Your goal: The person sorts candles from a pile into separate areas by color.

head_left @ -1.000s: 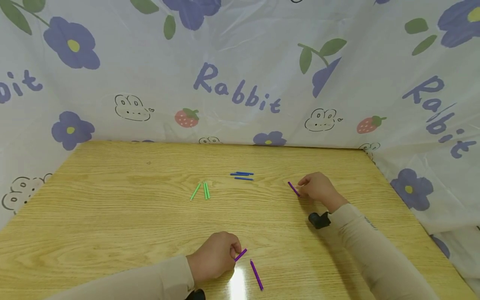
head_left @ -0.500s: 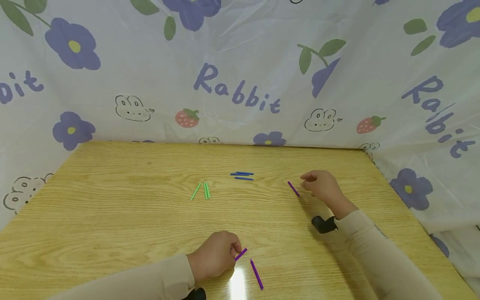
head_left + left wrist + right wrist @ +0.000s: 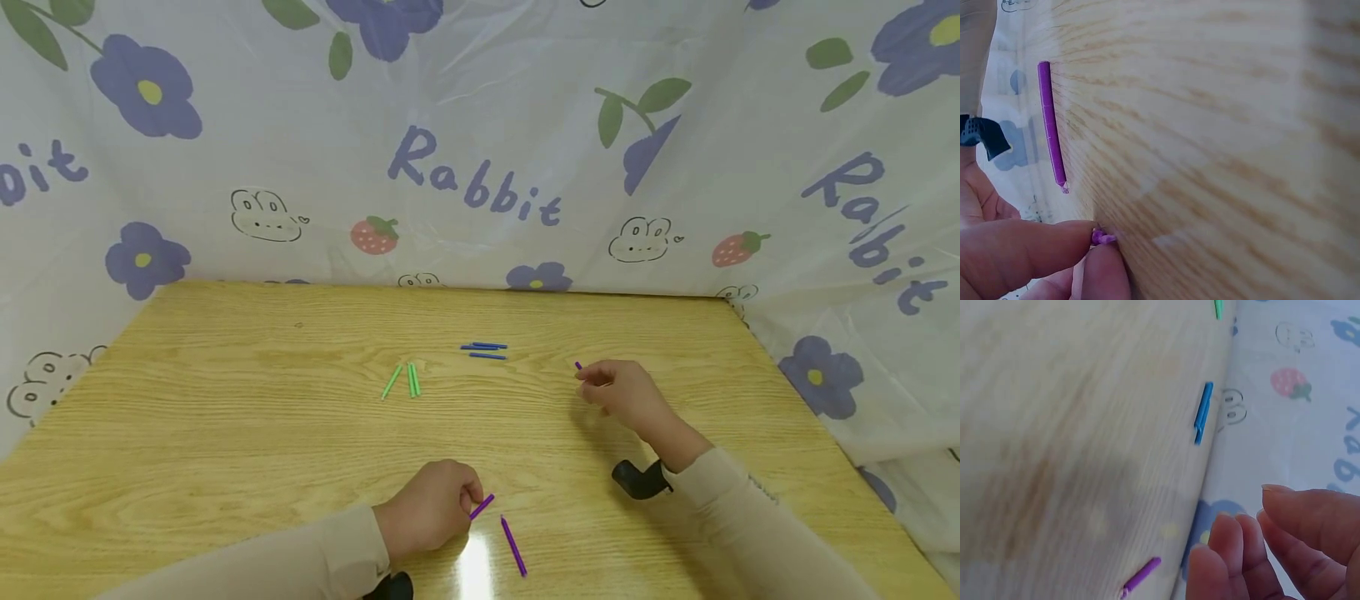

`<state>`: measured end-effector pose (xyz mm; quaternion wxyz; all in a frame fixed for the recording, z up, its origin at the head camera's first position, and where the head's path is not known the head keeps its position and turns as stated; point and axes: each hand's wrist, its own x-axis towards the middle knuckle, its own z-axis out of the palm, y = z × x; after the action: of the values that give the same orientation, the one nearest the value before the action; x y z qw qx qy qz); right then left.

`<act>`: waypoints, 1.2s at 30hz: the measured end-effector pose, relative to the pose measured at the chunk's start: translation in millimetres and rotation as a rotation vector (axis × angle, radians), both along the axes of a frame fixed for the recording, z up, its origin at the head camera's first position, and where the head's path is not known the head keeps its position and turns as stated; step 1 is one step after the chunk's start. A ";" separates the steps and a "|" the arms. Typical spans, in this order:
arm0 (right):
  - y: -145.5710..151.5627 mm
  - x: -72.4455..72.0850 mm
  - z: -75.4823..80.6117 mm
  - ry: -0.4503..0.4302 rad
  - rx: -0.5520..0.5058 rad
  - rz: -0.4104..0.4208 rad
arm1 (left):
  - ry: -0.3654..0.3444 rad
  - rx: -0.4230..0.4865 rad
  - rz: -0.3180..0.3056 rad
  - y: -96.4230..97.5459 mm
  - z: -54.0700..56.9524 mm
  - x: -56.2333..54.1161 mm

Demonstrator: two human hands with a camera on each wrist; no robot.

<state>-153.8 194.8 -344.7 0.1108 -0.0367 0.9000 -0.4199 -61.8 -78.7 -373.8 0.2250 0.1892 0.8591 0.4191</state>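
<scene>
My left hand (image 3: pixel 431 507), low on the table, pinches a thin purple candle (image 3: pixel 482 506) between thumb and forefinger; its wick end shows in the left wrist view. Just to the right, a second purple candle (image 3: pixel 513 546) lies flat on the wood. My right hand (image 3: pixel 626 396) hovers over a third purple candle (image 3: pixel 578 365), hiding most of it in the head view. In the right wrist view, the thumb and fingers (image 3: pixel 1225 540) are apart with nothing between them, and that purple candle (image 3: pixel 1142 574) lies on the table beside them.
Several blue candles (image 3: pixel 487 357) lie near the back middle of the wooden table (image 3: pixel 225 417). Left of them are several green candles (image 3: pixel 391 382). A printed white curtain (image 3: pixel 300 150) hangs behind the table and along its sides.
My right hand drew back from the third purple candle, up and to the right, then came down and left over it. My left hand stays in place with its candle.
</scene>
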 end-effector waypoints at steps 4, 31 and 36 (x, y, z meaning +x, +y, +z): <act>-5.6 9.2 -0.9 -0.021 -0.013 0.032 | -0.011 0.004 0.010 1.0 2.0 1.2; -37.5 67.9 -9.6 -0.015 -0.004 0.154 | -0.019 -0.007 0.031 3.2 7.7 4.1; -40.4 77.2 -14.0 -0.040 -0.028 0.204 | -0.033 -0.016 0.039 3.9 8.4 4.0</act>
<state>-76.7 154.4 -358.7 0.1704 -0.1215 0.8833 -0.4195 -57.8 -74.8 -365.3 0.2326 0.1638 0.8619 0.4197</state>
